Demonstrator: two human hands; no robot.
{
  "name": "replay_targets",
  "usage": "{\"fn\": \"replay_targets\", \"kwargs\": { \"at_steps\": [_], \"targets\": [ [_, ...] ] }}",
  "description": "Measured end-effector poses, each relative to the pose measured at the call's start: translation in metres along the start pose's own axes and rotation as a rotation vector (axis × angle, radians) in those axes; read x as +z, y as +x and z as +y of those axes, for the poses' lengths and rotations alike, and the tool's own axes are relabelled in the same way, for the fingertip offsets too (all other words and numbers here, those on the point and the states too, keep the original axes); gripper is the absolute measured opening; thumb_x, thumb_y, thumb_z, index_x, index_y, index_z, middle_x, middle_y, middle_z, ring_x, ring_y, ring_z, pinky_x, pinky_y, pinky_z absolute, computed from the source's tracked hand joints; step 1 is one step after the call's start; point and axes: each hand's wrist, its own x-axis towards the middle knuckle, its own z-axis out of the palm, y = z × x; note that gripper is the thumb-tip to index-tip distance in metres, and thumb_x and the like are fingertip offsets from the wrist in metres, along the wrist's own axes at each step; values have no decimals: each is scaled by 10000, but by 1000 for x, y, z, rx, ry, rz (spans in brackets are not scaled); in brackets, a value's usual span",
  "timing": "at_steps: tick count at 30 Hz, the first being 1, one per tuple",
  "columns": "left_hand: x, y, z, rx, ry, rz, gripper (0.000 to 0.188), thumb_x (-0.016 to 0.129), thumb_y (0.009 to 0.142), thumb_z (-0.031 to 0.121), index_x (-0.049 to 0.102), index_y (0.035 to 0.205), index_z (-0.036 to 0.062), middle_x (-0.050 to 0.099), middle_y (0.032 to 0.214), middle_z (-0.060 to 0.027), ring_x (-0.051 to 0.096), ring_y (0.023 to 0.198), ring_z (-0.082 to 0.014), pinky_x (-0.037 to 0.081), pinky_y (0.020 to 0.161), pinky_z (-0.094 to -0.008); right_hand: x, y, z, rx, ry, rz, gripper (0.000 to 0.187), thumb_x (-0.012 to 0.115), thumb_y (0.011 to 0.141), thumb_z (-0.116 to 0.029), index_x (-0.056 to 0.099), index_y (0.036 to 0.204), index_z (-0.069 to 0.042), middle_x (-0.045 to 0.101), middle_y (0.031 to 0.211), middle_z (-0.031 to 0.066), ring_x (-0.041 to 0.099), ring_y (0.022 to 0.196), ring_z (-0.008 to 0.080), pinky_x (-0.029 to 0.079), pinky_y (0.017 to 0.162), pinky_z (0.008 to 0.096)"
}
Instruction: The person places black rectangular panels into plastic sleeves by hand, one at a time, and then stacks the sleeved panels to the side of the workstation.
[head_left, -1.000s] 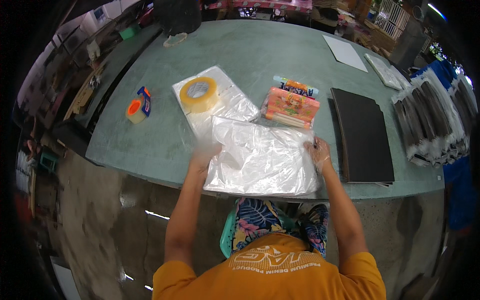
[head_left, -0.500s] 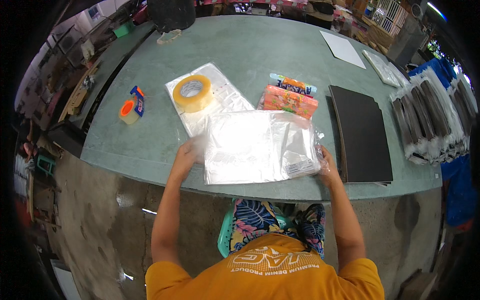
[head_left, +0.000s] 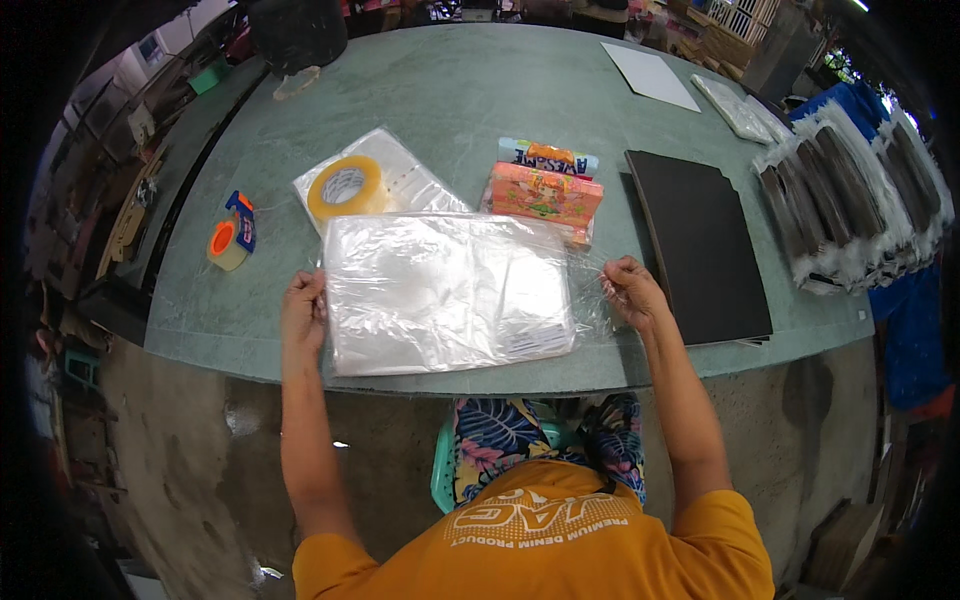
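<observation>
In front of me a pack of clear plastic bags (head_left: 430, 295) lies near the table's front edge, its shiny film catching the light. Beside its left end, my left hand (head_left: 305, 305) has curled fingers closed on that edge of the pack. At the other end, my right hand (head_left: 632, 290) pinches the loose clear film that sticks out from the pack. Behind the pack rests a large roll of clear tape (head_left: 345, 187) on another flat plastic pack (head_left: 405, 170). Two small printed packets, a pink one (head_left: 548, 195) and a light blue one (head_left: 583, 160), touch the far side.
A tape dispenser (head_left: 232, 235) with an orange core sits at the left. To the right lies a stack of black boards (head_left: 700, 250), and beyond it bundles of dark pieces in plastic (head_left: 840, 200). A white sheet (head_left: 650, 75) is at the far right of the green table (head_left: 420, 80).
The pack's left end now sits closer to my left hand. My right hand has drawn the loose film out from the pack's right end and raised it slightly. The head view has shifted.
</observation>
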Motion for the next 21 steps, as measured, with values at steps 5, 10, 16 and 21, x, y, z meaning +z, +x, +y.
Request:
{"fn": "replay_targets", "kwargs": {
  "at_steps": [5, 10, 16, 21],
  "targets": [
    [-12, 16, -17, 159, 209, 62, 90, 510, 825, 91, 484, 757, 39, 482, 673, 15, 440, 631, -63, 378, 598, -200, 58, -15, -3, 263, 299, 59, 149, 499, 792, -40, 483, 932, 12, 561, 787, 109, 547, 761, 125, 457, 529, 169],
    [-19, 8, -48, 260, 273, 167, 83, 493, 835, 94, 502, 777, 35, 472, 691, 31, 398, 634, -51, 341, 613, -184, 72, -23, 15, 158, -434, 39, 261, 609, 743, -143, 525, 893, 54, 549, 664, 88, 457, 393, 112, 331, 304, 204],
    [-8, 11, -37, 115, 107, 214, 76, 488, 823, 97, 496, 767, 47, 474, 673, 5, 419, 574, -87, 376, 544, -233, 65, 25, 46, -239, -623, 70, 227, 633, 722, -179, 591, 766, 40, 555, 608, 60, 482, 485, 107, 371, 423, 259],
    [-121, 38, -3, 224, 50, 481, 83, 471, 824, 118, 456, 786, 45, 465, 664, -46, 429, 533, -134, 396, 457, -275, 50, 1, -7, -268, -762, 260, 211, 637, 689, -153, 593, 747, 45, 577, 616, 75, 516, 523, 141, 408, 491, 287]
  ]
}}
